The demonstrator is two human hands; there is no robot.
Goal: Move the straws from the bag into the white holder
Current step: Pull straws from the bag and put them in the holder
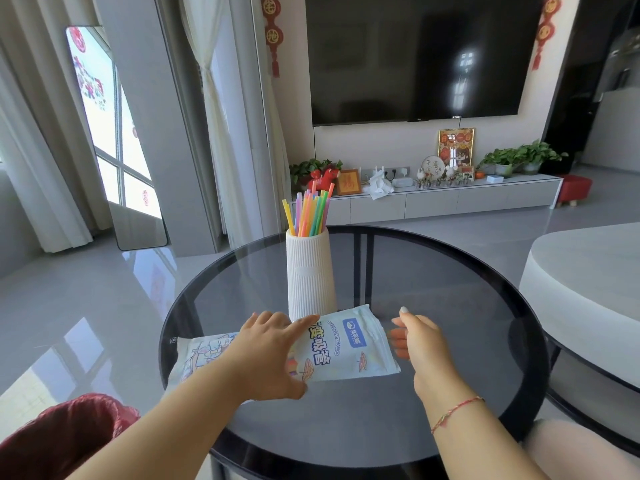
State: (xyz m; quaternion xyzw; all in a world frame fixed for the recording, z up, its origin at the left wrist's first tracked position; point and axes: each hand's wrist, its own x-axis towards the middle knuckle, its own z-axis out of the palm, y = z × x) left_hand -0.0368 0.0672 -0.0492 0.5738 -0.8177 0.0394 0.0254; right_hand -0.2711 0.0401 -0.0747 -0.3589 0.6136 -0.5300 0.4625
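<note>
Landmark = white ribbed holder (309, 275), upright on the round smoked-glass table (450, 271). Coloured straws (306, 211) already stand in it, fanned out above the rim. Straw bag (346, 344) lies flat on the glass just in front of the holder, far edge about touching its base, looks mostly flat; can't tell if any straws remain inside.

Left hand (268, 351): fingers spread, palm down on the bag's middle, fingertips close to the holder's base, gripping nothing. Right hand (415, 336): loosely curled, beside the bag's right end in front-right of the holder, holding nothing I can see; contact with the bag edge unclear.

Judgement: near the end, likely checking the bag for leftovers. Do it well: pin the bag with the left, open the right end with the right, draw straws out lengthwise. Keep the left fingers off the holder; it's tall and narrow, and a nudge could tip it.
</note>
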